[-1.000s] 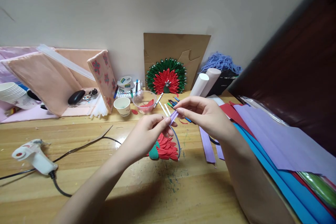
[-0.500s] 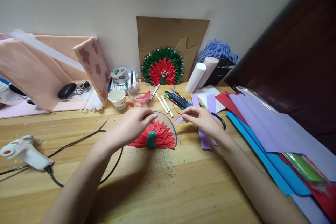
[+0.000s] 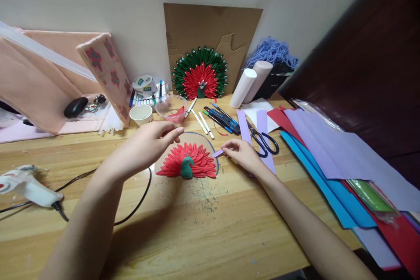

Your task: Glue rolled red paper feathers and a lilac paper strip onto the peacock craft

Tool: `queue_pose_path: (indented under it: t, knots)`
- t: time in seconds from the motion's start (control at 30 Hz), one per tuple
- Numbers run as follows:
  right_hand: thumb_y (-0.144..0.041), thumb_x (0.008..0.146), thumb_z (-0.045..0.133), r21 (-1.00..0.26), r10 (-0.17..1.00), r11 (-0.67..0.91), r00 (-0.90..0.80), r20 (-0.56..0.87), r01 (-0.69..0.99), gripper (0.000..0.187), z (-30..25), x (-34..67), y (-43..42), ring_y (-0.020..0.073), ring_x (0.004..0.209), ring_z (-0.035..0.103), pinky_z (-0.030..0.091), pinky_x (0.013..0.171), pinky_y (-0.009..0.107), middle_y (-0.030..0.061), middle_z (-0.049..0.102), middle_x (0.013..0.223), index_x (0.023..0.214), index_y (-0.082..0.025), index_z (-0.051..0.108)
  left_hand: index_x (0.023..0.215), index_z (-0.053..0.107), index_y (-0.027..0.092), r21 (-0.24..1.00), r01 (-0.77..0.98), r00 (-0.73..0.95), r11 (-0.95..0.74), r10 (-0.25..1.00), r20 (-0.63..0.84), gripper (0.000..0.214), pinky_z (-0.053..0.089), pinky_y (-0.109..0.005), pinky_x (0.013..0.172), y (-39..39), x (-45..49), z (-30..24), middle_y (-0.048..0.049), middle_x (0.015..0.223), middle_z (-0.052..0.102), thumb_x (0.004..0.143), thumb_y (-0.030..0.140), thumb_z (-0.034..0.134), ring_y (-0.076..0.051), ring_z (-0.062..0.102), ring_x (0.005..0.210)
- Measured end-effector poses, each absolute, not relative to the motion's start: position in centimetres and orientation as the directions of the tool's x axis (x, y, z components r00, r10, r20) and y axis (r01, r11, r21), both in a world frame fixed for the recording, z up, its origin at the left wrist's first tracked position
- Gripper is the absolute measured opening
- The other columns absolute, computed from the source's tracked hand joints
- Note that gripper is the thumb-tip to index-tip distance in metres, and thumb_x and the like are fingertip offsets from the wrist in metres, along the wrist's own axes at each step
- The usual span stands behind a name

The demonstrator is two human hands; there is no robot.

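A peacock craft [image 3: 188,168], with a green body and red petals, lies on a half-round piece of cardboard [image 3: 206,141] outlined in blue. Over the upper left of the cardboard hovers my left hand [image 3: 157,138], fingers loosely bent and thumb stretched out; nothing shows in it. My right hand [image 3: 241,153] pinches a small purple paper petal [image 3: 218,153] by its right end. The petal's free tip is at the cardboard's right edge; I cannot tell whether they touch. Beyond that hand, black-handled scissors [image 3: 261,142] rest on purple paper strips [image 3: 244,127].
A glue gun [image 3: 31,186] with a black cord lies at left. Behind are a paper cup [image 3: 141,115], a clear bowl [image 3: 171,109], markers [image 3: 200,123], and a green-and-red peacock [image 3: 201,74] against cardboard. Coloured sheets [image 3: 331,144] cover the right side.
My right hand has come down and left with the purple petal; a thin reddish strand that was by its fingers now lies on the table. My left hand has drawn slightly left. The camera view has shifted.
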State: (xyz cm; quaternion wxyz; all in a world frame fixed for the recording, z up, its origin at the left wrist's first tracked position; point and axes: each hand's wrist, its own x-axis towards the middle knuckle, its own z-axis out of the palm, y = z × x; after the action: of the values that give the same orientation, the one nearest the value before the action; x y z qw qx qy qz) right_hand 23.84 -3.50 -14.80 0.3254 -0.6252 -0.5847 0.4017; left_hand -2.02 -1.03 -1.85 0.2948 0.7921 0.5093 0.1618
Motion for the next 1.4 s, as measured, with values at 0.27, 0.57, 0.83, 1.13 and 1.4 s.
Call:
queue_pose_path:
  t: [0.27, 0.57, 0.83, 1.13, 1.4]
  knots:
    - [-0.035, 0.071, 0.062, -0.938, 0.995, -0.068, -0.05, -0.091, 0.339, 0.024, -13.6, 23.9, -2.4, 0.0169, 0.072, 0.062, 0.048, 0.065, 0.03, 0.0073, 0.066, 0.081, 0.081, -0.013, 0.061, 0.091, 0.067, 0.017, 0.567, 0.818, 0.17, -0.096, 0.982, -0.08, 0.047, 0.045, -0.036, 0.08, -1.0, -6.9, -4.3, -0.0078, 0.093, 0.069, 0.083, 0.053, 0.037, -0.024, 0.062, 0.088]
    - [-0.023, 0.073, 0.059, -0.912, 0.767, 0.267, -0.642, 0.005, 0.311, 0.014, -9.6, 13.6, 4.5, 0.0113, 0.067, 0.058, 0.045, 0.063, 0.025, 0.0027, 0.063, 0.074, 0.081, -0.012, 0.063, 0.093, 0.064, 0.015, 0.702, 0.7, -0.14, 0.129, 0.989, -0.043, 0.045, 0.042, -0.033, 0.089, -6.1, -13.0, -11.1, -0.0098, 0.103, 0.067, 0.085, 0.049, 0.037, -0.023, 0.059, 0.1]
    - [-0.017, 0.077, 0.058, -0.77, 0.217, 0.57, -0.956, -0.197, 0.288, 0.014, -10.9, 5.5, 8.1, 0.0118, 0.074, 0.06, 0.044, 0.068, 0.023, 0.0043, 0.068, 0.084, 0.087, -0.013, 0.066, 0.09, 0.062, 0.016, 0.738, 0.675, -0.176, 0.031, 0.977, 0.12, 0.038, 0.042, -0.031, 0.084, -6.7, -13.7, -13.3, -0.0083, 0.096, 0.065, 0.09, 0.04, 0.032, -0.02, 0.058, 0.094]
    - [-0.006, 0.073, 0.056, -0.741, -0.059, 0.621, -0.927, -0.37, 0.256, 0.02, -10.2, 2.1, 8.7, 0.0105, 0.073, 0.062, 0.043, 0.067, 0.019, 0.0022, 0.071, 0.084, 0.085, -0.015, 0.069, 0.091, 0.061, 0.018, 0.704, 0.71, -0.072, -0.029, 0.991, 0.113, 0.033, 0.04, -0.031, 0.084, -7.8, -12.9, -12.4, -0.0062, 0.094, 0.063, 0.091, 0.033, 0.031, -0.019, 0.055, 0.092]
    - [0.001, 0.072, 0.051, -0.642, -0.087, 0.739, -0.916, -0.39, 0.204, 0.025, -9.9, 1.7, 7.2, 0.0099, 0.068, 0.057, 0.041, 0.064, 0.019, 0.0013, 0.069, 0.078, 0.08, -0.015, 0.069, 0.091, 0.061, 0.019, 0.697, 0.717, -0.077, -0.02, 0.991, 0.108, 0.031, 0.04, -0.03, 0.085, -7.8, -13.1, -12.4, -0.0061, 0.096, 0.062, 0.091, 0.031, 0.033, -0.019, 0.055, 0.093]
